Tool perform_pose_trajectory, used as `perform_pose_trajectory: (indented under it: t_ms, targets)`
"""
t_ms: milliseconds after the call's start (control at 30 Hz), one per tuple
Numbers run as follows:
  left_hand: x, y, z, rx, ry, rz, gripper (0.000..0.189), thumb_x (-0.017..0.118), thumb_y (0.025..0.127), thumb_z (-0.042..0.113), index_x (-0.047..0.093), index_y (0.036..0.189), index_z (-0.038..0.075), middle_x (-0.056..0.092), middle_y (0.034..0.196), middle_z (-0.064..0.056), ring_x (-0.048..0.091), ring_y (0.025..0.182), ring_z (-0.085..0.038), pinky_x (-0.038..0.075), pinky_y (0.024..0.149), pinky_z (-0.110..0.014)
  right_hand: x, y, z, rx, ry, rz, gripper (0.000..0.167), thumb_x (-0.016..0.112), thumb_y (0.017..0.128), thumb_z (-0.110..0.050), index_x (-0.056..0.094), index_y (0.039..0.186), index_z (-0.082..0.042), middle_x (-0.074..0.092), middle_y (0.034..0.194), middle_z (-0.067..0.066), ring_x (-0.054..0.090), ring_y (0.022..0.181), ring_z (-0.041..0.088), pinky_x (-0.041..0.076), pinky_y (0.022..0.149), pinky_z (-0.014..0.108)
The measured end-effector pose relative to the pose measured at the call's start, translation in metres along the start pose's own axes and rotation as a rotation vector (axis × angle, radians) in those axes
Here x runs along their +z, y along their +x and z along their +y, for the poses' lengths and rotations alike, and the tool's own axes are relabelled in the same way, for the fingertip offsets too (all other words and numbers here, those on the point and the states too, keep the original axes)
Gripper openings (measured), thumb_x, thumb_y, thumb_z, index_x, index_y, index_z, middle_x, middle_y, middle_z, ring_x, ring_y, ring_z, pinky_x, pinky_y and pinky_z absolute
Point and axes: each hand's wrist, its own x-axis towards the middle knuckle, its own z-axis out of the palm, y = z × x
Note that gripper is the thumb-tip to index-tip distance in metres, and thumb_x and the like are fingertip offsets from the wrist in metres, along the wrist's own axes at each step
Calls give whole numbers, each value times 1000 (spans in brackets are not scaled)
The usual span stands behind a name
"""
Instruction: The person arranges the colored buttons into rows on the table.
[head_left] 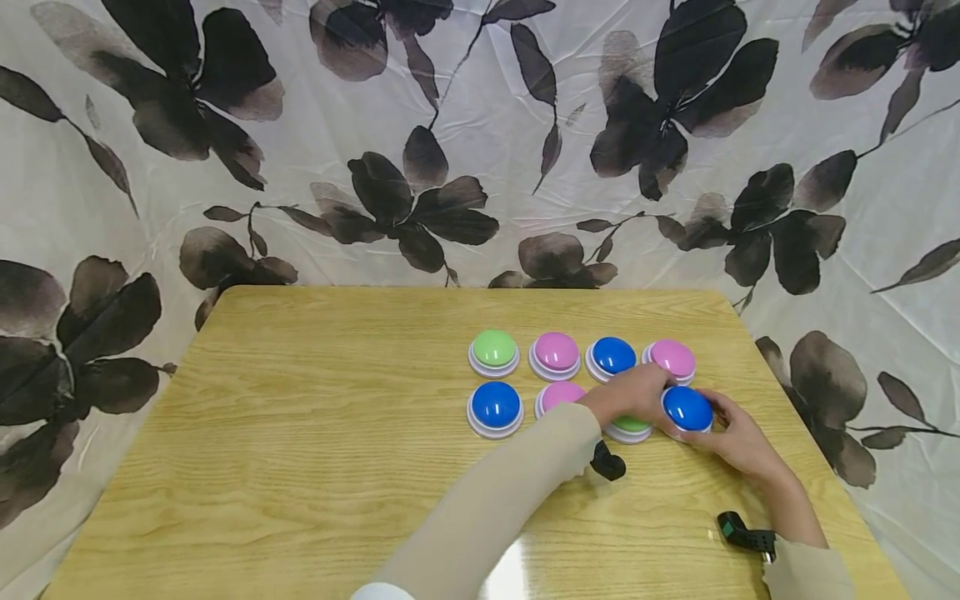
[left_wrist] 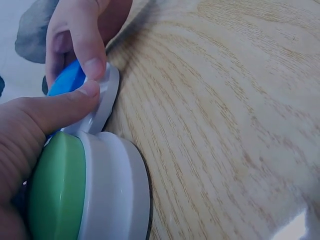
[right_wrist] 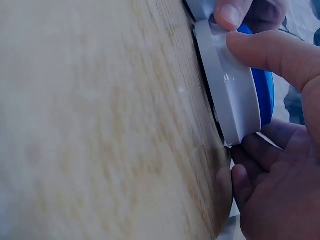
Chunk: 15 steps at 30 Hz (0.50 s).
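At the right end of the front row, a blue push button (head_left: 687, 408) with a white round base is held between both hands. My left hand (head_left: 639, 392) reaches over the green push button (head_left: 628, 425) and grips the blue one's left side, its thumb on the white base. From the right, my right hand (head_left: 742, 437) grips the same button, thumb at the front and fingers round the far side. In the right wrist view the white base (right_wrist: 232, 85) sits at the tabletop. The left forearm partly covers a pink push button (head_left: 561, 394).
Behind stand a green button (head_left: 494, 347), a pink button (head_left: 557, 352), a blue button (head_left: 613, 355) and another pink button (head_left: 672, 357). A further blue button (head_left: 495, 406) begins the front row. The wooden table (head_left: 300, 433) meets a floral cloth (head_left: 420, 125).
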Motion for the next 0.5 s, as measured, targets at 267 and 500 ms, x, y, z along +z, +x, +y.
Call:
perform_pose_trajectory:
  t_ms: [267,500]
  targets:
    - [-12,-1,-6,80,-52,30,76,83,75,42,53,138,13,58,128,8,52,112,0,39,94,-13,-1,5,0,-22,5,-14,85,76,86,-23,25,148,5,32,143,33,29,130,52,28,101,67]
    - [-32,-21,-16,176,-65,94,61,72,87,41,54,138,14,56,132,6,49,121,-2,35,97,-12,-13,1,-9,-49,-110,30,78,65,94,-33,26,147,8,33,145,32,33,130,48,36,101,57]
